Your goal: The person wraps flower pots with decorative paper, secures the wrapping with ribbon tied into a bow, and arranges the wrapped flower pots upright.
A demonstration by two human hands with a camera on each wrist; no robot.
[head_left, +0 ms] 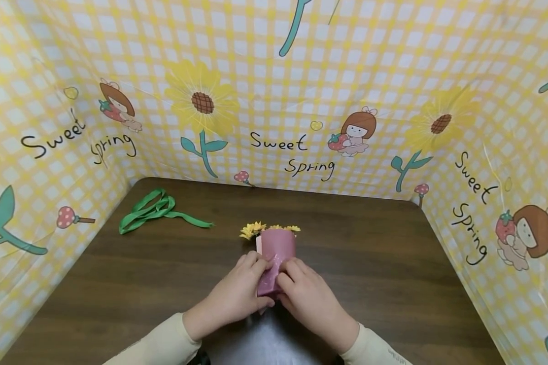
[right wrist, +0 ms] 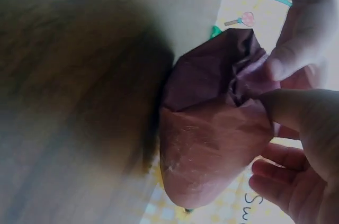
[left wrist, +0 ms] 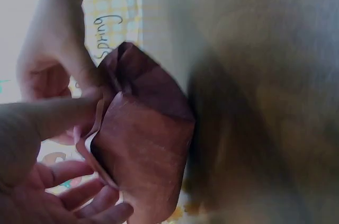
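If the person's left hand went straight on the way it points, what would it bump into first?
The pink wrapper, which the left hand is touching; past that, perhaps the yellow flowers, though depth is hard to judge.

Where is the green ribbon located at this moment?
In the head view, the green ribbon lies in loose loops on the far left part of the dark table, to the left of the yellow flowers.

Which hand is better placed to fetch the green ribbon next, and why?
Probably the left hand: the green ribbon lies on that side, and the right hand is farther away. Both hold the pink wrapping paper, so neither is free.
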